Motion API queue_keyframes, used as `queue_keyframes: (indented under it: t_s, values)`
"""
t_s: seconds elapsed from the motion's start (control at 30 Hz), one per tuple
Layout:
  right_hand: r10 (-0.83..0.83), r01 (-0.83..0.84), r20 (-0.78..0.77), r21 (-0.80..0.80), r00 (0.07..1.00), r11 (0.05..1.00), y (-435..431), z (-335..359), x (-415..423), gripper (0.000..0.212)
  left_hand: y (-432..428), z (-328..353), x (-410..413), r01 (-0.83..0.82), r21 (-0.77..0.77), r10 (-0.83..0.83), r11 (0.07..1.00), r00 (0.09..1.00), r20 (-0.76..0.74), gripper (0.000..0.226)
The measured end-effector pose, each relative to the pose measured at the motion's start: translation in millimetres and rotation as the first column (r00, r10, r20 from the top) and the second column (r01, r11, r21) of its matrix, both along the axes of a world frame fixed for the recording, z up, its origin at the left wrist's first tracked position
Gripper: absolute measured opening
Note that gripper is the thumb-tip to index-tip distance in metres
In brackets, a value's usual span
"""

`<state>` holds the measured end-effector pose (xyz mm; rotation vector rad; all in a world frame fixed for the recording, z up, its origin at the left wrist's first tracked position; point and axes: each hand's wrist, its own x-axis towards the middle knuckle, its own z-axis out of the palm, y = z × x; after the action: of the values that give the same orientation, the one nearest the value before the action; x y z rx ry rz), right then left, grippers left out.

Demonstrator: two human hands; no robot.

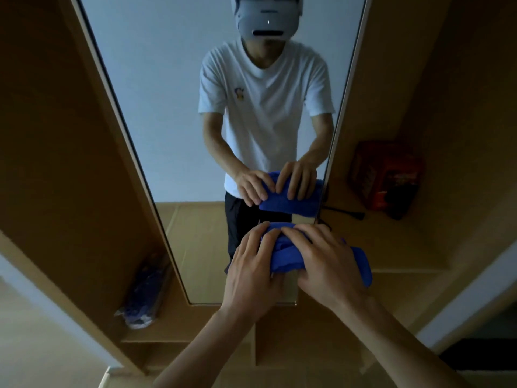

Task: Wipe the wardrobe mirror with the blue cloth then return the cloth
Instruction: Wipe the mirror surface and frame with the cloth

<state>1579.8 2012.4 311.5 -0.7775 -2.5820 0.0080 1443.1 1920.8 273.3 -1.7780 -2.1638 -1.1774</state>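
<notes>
Blue cloth bunched, long axis left-right, under both hands

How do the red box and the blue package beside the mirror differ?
The red box sits right of the mirror, boxy and higher up; the blue package lies left of it, long, lower, in clear wrap. The box is red, the package blue. Both rest on wooden shelves, untouched.

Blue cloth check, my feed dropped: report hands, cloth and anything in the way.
Left hand and right hand both gripping bunched blue cloth. Cloth low at the mirror; contact unclear. Nothing blocking the glass.
</notes>
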Motion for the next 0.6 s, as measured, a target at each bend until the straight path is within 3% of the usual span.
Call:
queue_keyframes:
  t_s: [0.27, 0.6]
  values:
    - [0.014, 0.050, -0.204, 0.306, 0.979, 0.951, 8.0, 129.5, 1.2, 0.058, 20.2, 136.1, -2.7, 0.052, 0.283, -0.008, 0.958, 0.988, -0.156, 0.057]
    - [0.081, 0.127, -0.347, 0.536, 0.935, 0.834, 25.3, 246.1, 10.6, 0.060, 41.8, 260.9, 2.7, 0.127, 0.499, 0.066, 0.857, 0.934, -0.352, 0.059]
